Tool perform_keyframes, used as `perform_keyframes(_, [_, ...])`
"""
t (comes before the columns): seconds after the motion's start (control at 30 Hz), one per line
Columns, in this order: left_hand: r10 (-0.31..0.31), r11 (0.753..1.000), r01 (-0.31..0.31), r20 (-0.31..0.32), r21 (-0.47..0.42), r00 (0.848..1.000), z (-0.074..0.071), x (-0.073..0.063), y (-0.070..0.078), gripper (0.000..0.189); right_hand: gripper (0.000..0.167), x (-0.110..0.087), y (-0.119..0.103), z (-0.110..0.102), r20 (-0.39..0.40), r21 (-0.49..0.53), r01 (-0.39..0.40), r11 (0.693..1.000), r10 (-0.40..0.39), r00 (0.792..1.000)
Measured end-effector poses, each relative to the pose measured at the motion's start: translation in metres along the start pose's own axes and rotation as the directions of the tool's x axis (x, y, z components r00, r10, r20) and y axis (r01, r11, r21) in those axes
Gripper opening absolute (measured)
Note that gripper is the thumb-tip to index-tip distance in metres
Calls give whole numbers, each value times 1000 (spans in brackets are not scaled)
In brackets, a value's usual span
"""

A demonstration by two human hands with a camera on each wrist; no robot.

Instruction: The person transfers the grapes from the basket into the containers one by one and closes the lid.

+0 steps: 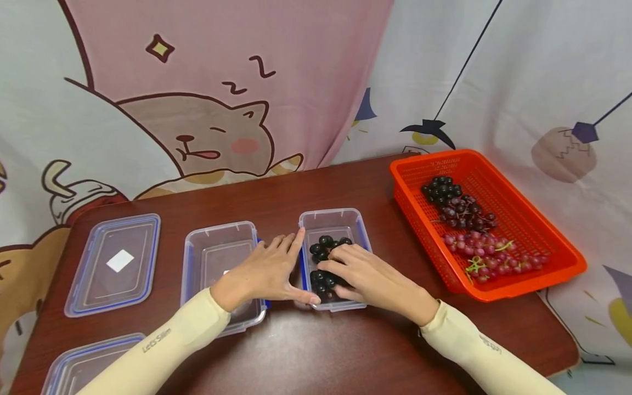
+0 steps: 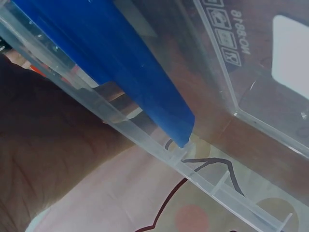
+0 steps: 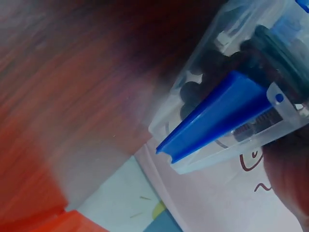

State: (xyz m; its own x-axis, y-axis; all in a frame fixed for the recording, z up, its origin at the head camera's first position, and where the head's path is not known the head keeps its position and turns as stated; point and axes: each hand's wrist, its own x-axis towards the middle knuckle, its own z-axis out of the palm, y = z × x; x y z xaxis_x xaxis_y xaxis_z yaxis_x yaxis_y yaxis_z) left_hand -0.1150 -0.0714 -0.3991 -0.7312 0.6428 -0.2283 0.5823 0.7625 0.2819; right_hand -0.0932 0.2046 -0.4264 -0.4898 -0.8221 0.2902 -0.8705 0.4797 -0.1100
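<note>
A clear container [image 1: 340, 219] with blue side latches holds black grapes [image 1: 326, 241]. My right hand [image 1: 362, 274] reaches into it from the right, its bent fingers and thumb around part of the bunch. The palm side is hidden. Spread wide, my left hand [image 1: 271, 269] lies along the container's left side, index finger at the back left rim and thumb at the front left corner. Under that wrist stands a second clear container [image 1: 202, 241], whose blue latch [image 2: 145, 82] fills much of the left wrist view. The right wrist view shows the grape container's latch [image 3: 217, 121] up close.
At the right, an orange basket [image 1: 523, 208] holds black, dark purple and red grapes [image 1: 494, 258]. A clear lid [image 1: 108, 236] with a blue seal and white label lies at the left, another lid [image 1: 74, 362] nearer the front. A printed curtain [image 1: 316, 82] hangs behind the table.
</note>
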Motion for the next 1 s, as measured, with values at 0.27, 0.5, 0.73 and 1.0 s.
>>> perform_keyframes(0.27, [9,1000,-9,4,-17,1000,1,1,1,148,51,-1,-4,-6,147,251,-99,963,64,987])
perform_keyframes(0.5, [15,1000,-15,2,-5,1000,1,3,4,148,44,-13,-3,-4,9,357,-182,916,191,981])
perform_keyframes(0.73, [15,1000,-15,-7,19,1000,1,4,6,149,82,-14,3,2,-26,188,-302,935,312,950])
perform_keyframes(1.0, [12,1000,-11,-28,21,1000,2,3,3,150,99,-10,0,7,56,135,-404,905,400,915])
